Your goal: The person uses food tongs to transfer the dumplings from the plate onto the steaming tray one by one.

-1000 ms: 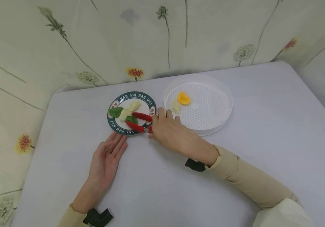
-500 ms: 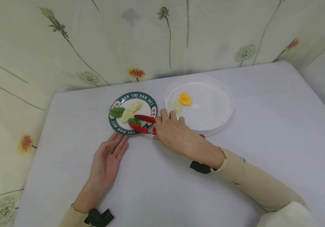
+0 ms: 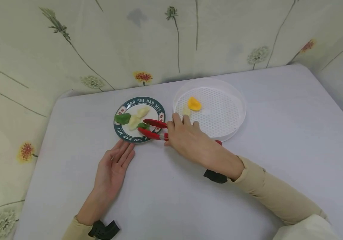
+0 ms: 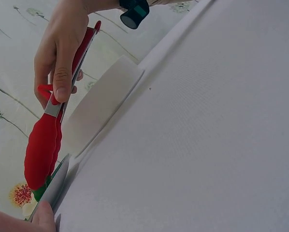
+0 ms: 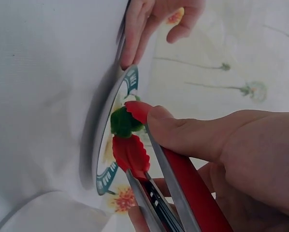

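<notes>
At the bottom edge, the left sleeve is cut off. Past it, the left hand lies palm up, straight fingers touching the plate. The right hand curls round red tongs, hiding most of the handle. A green piece, partly covered, is between the tips; I can't tell if they squeeze it. Near it lie a second green piece and two pale pieces. Reaching farther back, the white tray, partly hidden, holds a yellow piece and a faint pale bit.
</notes>
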Demonstrator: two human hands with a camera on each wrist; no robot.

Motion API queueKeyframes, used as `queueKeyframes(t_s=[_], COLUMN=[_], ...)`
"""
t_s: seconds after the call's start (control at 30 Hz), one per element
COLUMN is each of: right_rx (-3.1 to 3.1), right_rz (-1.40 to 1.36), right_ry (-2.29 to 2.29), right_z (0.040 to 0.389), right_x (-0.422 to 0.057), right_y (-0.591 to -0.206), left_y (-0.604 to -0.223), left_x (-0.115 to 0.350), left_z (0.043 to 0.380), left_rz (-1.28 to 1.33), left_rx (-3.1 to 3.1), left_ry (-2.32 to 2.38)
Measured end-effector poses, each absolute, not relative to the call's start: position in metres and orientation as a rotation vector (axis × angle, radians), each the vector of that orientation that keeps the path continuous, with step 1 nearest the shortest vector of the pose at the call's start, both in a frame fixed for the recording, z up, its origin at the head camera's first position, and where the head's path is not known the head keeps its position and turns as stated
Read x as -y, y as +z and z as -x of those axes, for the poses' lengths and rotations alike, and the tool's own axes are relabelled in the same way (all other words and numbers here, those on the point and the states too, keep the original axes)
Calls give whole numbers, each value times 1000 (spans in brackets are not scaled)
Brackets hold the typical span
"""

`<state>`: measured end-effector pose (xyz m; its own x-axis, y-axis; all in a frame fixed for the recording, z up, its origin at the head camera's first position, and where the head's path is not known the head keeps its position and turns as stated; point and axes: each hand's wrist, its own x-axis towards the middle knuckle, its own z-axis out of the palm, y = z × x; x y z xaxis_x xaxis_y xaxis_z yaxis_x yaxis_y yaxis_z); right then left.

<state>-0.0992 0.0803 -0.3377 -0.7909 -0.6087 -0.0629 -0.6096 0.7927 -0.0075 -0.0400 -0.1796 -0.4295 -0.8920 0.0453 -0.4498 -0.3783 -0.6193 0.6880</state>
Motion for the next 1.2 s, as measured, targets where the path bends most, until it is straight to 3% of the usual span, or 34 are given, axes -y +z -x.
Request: queueKeyframes(t_s=[0.77,1.2], right_rx=[-2958,-2985], right_rz=[1025,850], right_ry=[32,-5], right_z=[95,96], right_x=[-98,-136], right_y=[-323,-300], left_y=[-428,-427], left_x=[179,179], left_z=[40,39], left_rz=[584,580], left_rx=[-1212,-1167], left_ry=[2561,2584])
